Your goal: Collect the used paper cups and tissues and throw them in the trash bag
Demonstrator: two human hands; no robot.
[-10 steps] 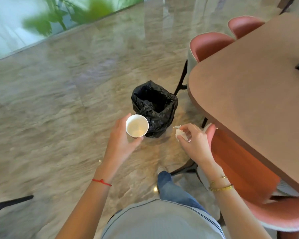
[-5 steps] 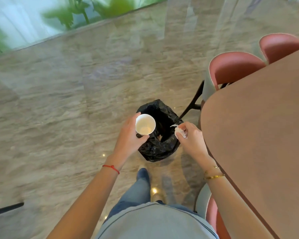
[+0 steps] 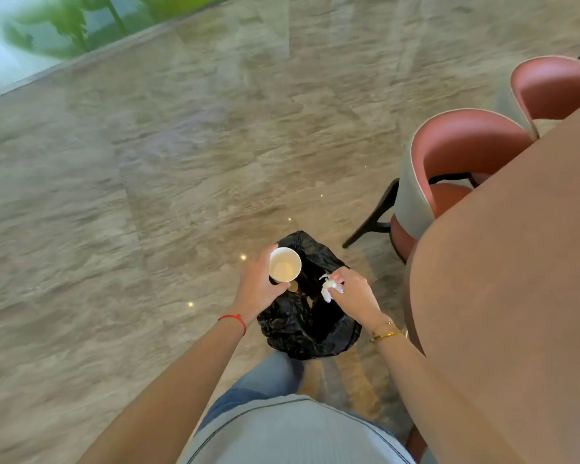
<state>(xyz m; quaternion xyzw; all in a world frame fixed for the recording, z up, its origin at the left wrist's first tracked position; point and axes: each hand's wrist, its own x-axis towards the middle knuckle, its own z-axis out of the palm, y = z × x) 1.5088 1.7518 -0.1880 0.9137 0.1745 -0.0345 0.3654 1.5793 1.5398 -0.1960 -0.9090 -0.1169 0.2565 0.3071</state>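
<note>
My left hand (image 3: pixel 257 283) has its fingers curled round a white, round paper cup (image 3: pixel 284 264), held upright with its mouth toward me, directly over the open black plastic trash bag (image 3: pixel 310 324) standing on the marbled stone floor (image 3: pixel 148 195). My right hand (image 3: pixel 352 291) pinches a crumpled white tissue (image 3: pixel 329 289) at the fingertips, also above the bag's mouth. Neither item is released yet.

Status: collection of this load is done; disposal is the step in hand and appears imminent. Something pale brown shows inside the bag (possibly an earlier cup, too small to confirm). The visible part of the brown counter (image 3: pixel 516 279) at my right carries nothing I can see, but most of it lies out of view, so I cannot judge whether further cups or tissues remain. Two pink upholstered chairs (image 3: pixel 462 152) stand at the counter.
</note>
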